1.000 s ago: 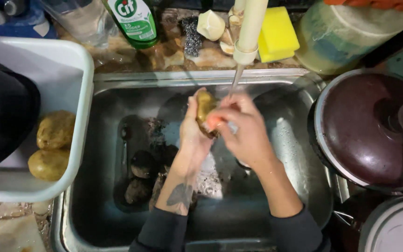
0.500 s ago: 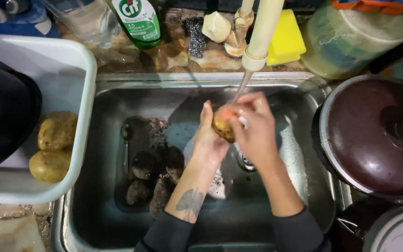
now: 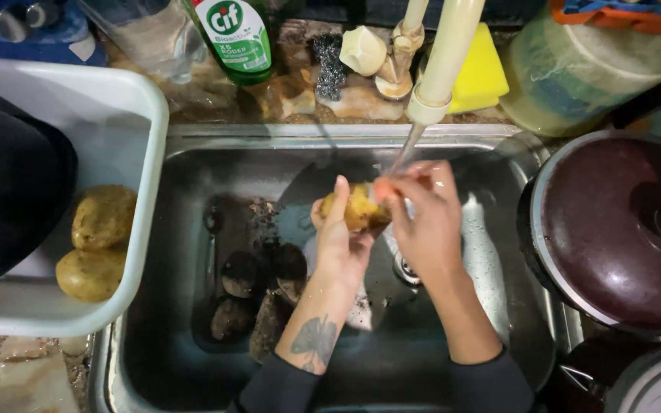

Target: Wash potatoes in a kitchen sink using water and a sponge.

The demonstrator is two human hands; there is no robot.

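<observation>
A: So, where do the hands sit against the tap spout (image 3: 447,57)?

B: Just below its mouth, over the sink (image 3: 193,153). The left hand (image 3: 340,241) cups a yellow potato (image 3: 353,206) from beneath, fingers curled up round it, thumb raised on the side away from the spout. The right hand (image 3: 422,218) presses on the potato's spout-side end, closed over it, with something small and orange under the fingertips; what it is I cannot tell.

A: And the potato's long axis?

B: Roughly crosswise under the water stream, between both palms. Both forearms rise from the near edge, wrists bent inward.

A: Further from the spout?

B: Dark, unwashed potatoes (image 3: 258,294) lie on the sink floor, and paler ones rest in the white tub (image 3: 143,99) beyond the sink's edge
</observation>
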